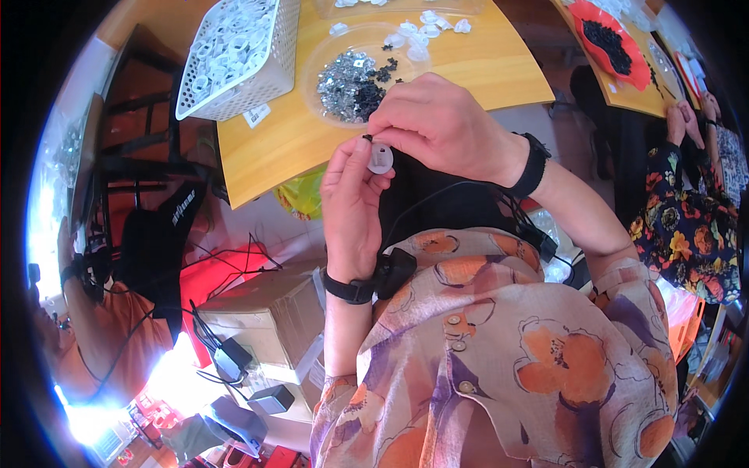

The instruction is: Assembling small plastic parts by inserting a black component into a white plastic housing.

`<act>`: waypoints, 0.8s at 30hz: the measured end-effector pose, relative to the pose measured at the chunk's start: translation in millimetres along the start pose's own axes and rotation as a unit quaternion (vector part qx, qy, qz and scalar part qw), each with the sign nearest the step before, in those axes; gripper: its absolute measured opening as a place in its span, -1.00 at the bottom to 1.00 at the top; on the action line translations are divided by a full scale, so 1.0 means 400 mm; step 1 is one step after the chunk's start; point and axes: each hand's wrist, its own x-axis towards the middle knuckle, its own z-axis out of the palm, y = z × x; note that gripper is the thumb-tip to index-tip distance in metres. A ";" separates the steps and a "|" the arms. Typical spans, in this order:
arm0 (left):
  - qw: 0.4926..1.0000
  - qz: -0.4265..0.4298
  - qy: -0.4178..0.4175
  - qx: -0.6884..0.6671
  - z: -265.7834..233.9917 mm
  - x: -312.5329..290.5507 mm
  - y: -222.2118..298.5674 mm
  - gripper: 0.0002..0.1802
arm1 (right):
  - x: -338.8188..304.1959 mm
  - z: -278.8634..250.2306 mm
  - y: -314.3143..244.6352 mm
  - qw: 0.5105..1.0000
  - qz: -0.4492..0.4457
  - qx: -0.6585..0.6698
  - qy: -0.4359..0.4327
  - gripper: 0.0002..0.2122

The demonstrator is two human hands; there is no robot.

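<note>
My left hand [353, 191] is closed on a round, whitish translucent plastic piece [380, 161] with a small dark mark near its top. At its thumb tip sits a tiny black part [367, 138]. The fingers of my right hand [445, 121] are pinched together right beside it; what they grip is hidden behind the fingertips. Just beyond both hands, a shallow clear round dish [311, 87] holds a heap of small shiny metal pieces [343, 74] and small black parts [368, 101].
A white perforated basket [257, 87] full of clear plastic pieces stands at the table's left. More translucent pieces [417, 48] lie on the wooden table [491, 66]. Cardboard boxes [257, 320] and cables are below left. Other people sit at both sides; a red bowl [632, 66] stands on the right-hand table.
</note>
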 end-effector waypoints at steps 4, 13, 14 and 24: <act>1.000 0.000 0.013 0.006 0.000 0.000 -0.003 -0.82 | -0.006 0.005 0.003 0.997 -0.039 -0.065 0.008 -0.91; 0.998 0.008 0.005 0.055 -0.007 -0.001 -0.010 -0.81 | -0.011 0.025 0.015 0.987 -0.104 -0.112 0.042 -0.97; 0.998 0.015 0.009 0.069 -0.005 -0.001 -0.010 -0.80 | -0.009 0.023 0.013 0.987 -0.103 -0.112 0.042 -0.97; 0.989 -0.014 -0.118 -0.084 0.002 0.010 -0.003 -0.59 | -0.011 -0.032 -0.031 0.985 0.123 0.121 0.014 -0.92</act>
